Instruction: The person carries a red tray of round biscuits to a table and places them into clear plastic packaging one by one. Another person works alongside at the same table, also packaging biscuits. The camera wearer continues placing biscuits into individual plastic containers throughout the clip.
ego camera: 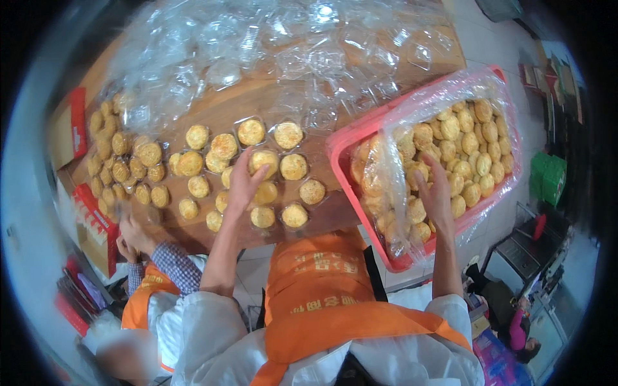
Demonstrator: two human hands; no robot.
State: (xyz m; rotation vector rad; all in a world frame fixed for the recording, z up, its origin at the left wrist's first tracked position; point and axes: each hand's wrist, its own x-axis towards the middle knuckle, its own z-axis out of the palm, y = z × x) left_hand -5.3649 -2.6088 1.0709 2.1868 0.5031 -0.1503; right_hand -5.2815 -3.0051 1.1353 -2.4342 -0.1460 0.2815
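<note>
My left hand [245,183] is at a round golden pastry [265,162] on the wooden table, its thumb over the pastry's near side. Whether the fingers grip it is hard to see. Around it, more round pastries sit in rows, several in clear plastic trays, such as a seeded one [288,135] and another pastry [293,167]. My right hand [437,195] reaches into a red plastic crate [355,181] heaped with pastries. Its thumb and fingers are apart beside a pastry [416,174], with nothing visibly held. A clear plastic sheet [393,193] partly covers the heap.
Empty clear plastic trays [328,60] pile across the table's far side. More pastries [120,169] cluster at left, near red-edged boxes [99,231]. A co-worker's hands [135,236] work there. Another person [502,309] is at lower right, and a green box [548,178] stands beyond the crate.
</note>
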